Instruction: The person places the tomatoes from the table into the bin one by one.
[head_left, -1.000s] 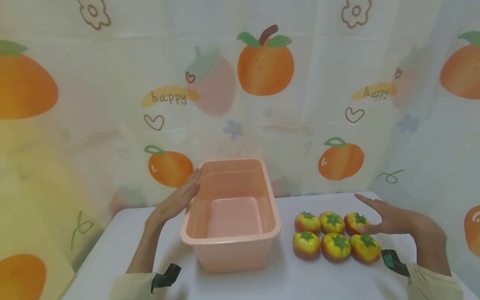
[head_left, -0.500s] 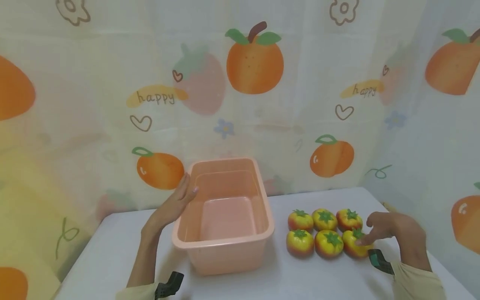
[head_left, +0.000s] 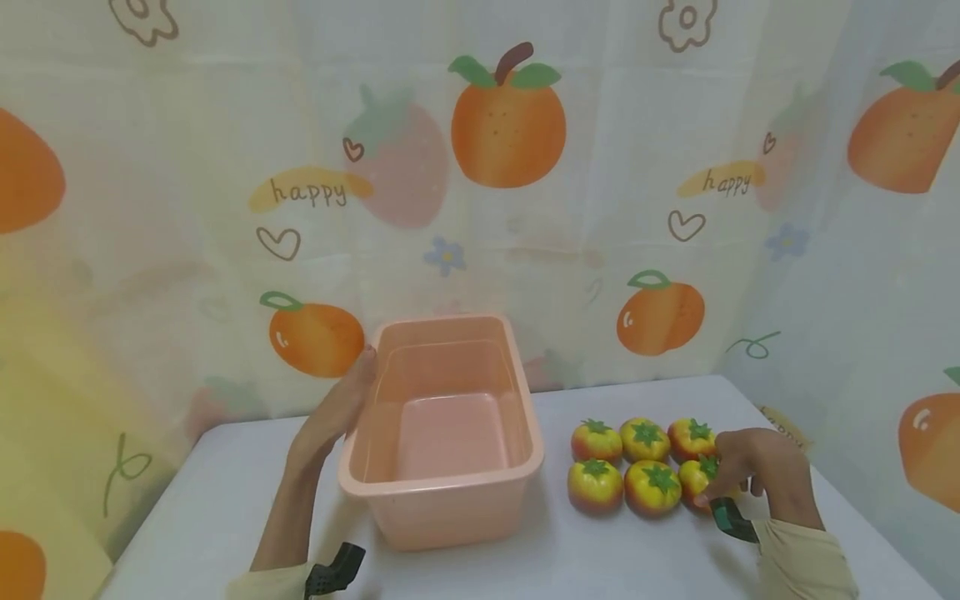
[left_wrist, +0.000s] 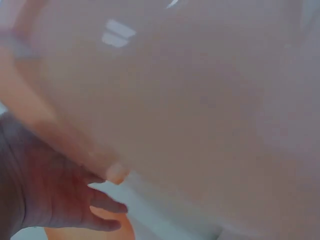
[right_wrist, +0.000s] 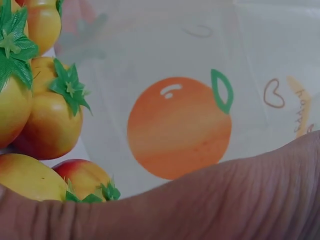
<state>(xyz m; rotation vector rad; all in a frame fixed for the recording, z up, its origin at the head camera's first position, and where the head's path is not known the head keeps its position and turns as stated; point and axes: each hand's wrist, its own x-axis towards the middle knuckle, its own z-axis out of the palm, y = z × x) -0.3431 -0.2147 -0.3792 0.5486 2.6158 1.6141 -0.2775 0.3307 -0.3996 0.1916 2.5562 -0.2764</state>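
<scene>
My left hand [head_left: 337, 408] lies along the left side of a pink plastic basin [head_left: 450, 518], its fingers at the rim. The left wrist view shows that hand [left_wrist: 55, 190] with fingers stretched out below the rim, outside the basin wall [left_wrist: 190, 100]. On the right, my right hand [head_left: 761, 471] curls over the front-right persimmon [head_left: 693, 477], thumb on its near side and fingers partly hidden behind it. That persimmon is yellow and red with a green leafy top. In the right wrist view, the hand's skin [right_wrist: 225, 205] covers the lower edge.
Several more persimmons, such as the front-left one [head_left: 595, 487], stand in two rows right of the basin. Everything rests on a white table [head_left: 600, 562]. A fruit-printed curtain [head_left: 570, 225] hangs close behind and beside it.
My right hand has come down from above the persimmons and closed round the front-right one. The left hand stays at the basin's side, its thumb now out of sight. The head view has shifted slightly.
</scene>
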